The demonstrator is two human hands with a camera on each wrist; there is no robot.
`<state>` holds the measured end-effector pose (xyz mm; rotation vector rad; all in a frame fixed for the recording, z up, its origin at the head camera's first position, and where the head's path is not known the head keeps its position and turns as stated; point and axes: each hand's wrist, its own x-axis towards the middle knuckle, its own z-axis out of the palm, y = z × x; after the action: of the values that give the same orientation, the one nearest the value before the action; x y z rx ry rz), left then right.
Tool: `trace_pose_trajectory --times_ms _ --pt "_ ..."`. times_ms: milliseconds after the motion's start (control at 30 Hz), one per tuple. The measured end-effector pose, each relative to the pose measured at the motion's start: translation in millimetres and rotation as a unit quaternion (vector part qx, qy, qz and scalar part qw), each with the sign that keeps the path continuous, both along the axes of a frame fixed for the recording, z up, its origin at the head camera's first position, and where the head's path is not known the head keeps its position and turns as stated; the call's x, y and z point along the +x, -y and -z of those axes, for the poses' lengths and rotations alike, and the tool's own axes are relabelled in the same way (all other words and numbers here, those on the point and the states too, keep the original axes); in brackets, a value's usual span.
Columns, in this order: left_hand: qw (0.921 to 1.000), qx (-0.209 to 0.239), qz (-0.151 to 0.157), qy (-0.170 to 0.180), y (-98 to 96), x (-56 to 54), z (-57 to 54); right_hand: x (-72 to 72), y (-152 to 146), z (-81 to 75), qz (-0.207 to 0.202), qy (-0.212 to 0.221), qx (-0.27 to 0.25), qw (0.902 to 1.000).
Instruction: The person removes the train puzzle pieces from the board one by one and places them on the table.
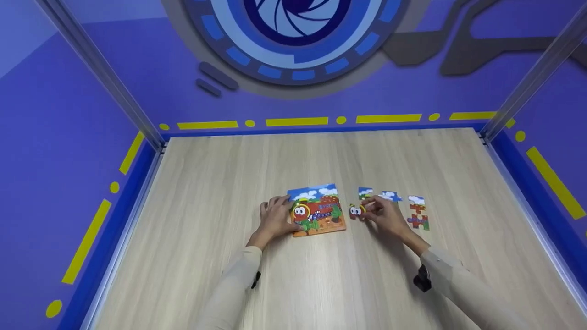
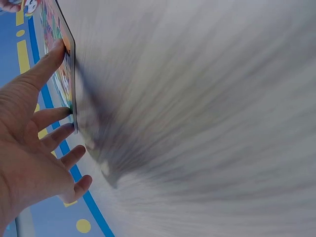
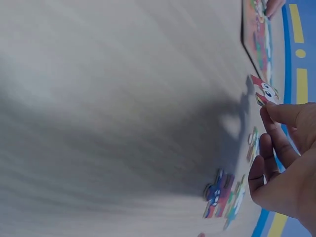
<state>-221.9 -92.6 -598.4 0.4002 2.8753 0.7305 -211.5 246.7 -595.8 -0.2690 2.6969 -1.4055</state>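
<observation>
Three sides: blue-purple wall panels (image 1: 73, 151) are marked with yellow dashes and dots; a round blue-and-grey emblem (image 1: 296, 59) is printed on the far one, and the corners are lined with silvery metal posts (image 1: 98, 68)

Wood grain: a pale wood-look tabletop (image 1: 206, 183) is enclosed by the panels

Beige cloth: a long left sleeve (image 1: 229, 288) and a long right sleeve (image 1: 467, 284) are stretched in from the near side; a small black object (image 1: 422, 278) is seen at the right cuff

Train picture: a square, flat board (image 1: 321, 208), printed with a red cartoon train, green cacti, white clouds and orange ground, is laid picture up near mid-table, slightly turned

Left grip: the board's left side is spanned by the bare left hand (image 1: 275, 219); digits are spread apart, thumb laid on the face near the lower left corner, index and middle tips set at the edge

Right grip: a small jigsaw piece with white cartoon eyes (image 1: 355, 211) is pinched between thumb and index finger of the bare right hand (image 1: 387, 217); it is held just beside the board's right edge, apart from it; whether the tabletop is touched cannot be told

Loose bits: a blue-and-green piece (image 1: 365, 192) is seen just beyond the pinched one; a blue-and-white cloud piece (image 1: 391, 196) is partly covered by the right hand; farther right, a cloud-topped piece (image 1: 416, 200) is lined up above a red piece with purple and green (image 1: 418, 222); whether those two are joined cannot be told
</observation>
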Motion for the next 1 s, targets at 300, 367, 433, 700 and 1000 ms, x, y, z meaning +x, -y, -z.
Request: trace_pose_trajectory --times_ms 300,367,433,700,1000 --pt "0.9998 0.005 0.013 -0.013 -9.2 -5.6 2.3 5.1 -28.1 -3.2 0.03 -0.02 0.06 0.9975" --pt "0.9998 0.01 0.014 -0.013 -7.8 -4.8 2.4 5.1 -29.6 -3.8 0.035 -0.019 0.074 0.9965" --pt "0.9999 0.008 0.005 -0.013 -5.0 -3.0 2.7 4.4 -28.1 -3.4 0.031 -0.017 0.082 0.996" --pt "0.9999 0.009 -0.006 -0.011 1.9 2.0 1.1 3.3 -20.2 1.2 0.034 -0.005 0.107 0.9937" --pt "0.9999 0.01 -0.001 -0.005 -0.1 1.7 1.7 2.5 -23.5 2.7 0.034 -0.041 0.134 0.9896"
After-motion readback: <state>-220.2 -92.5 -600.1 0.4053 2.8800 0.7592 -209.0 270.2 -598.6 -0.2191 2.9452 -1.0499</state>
